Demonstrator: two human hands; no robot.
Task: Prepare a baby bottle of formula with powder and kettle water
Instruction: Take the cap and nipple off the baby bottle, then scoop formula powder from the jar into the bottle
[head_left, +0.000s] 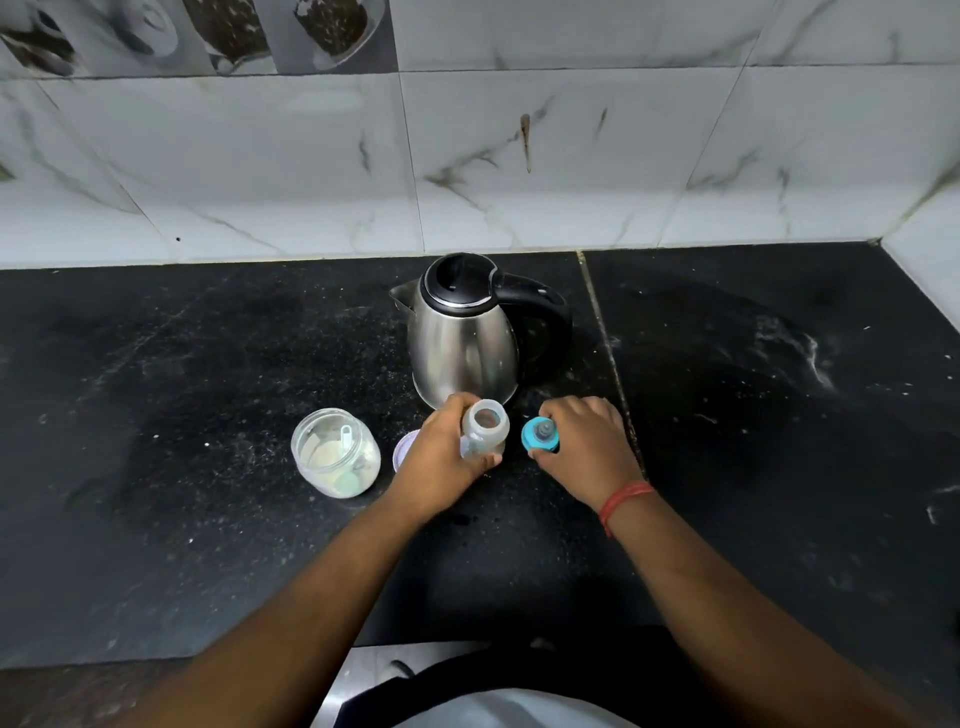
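- Black speckled stone counter (208, 519) carries everything, with white marbled wall tiles (571, 156) behind it
- The left hand (441, 462) reaches forward from a bare forearm, fingers curled tight around the clear plastic baby bottle (484, 431), which stands upright with its mouth open
- The right hand (587, 441) lies just beside it, palm down, fingers closed on the blue teat cap (541, 435), teat pointing up; a red thread bracelet (623, 501) circles the wrist
- A rounded shiny steel kettle (462, 348) with black lid and handle stands just behind both hands, spout to the left
- Left of the bottle sits an open clear jar (335, 452) of pale powder with a scoop inside
- A pale round lid (405, 447) shows between jar and left hand
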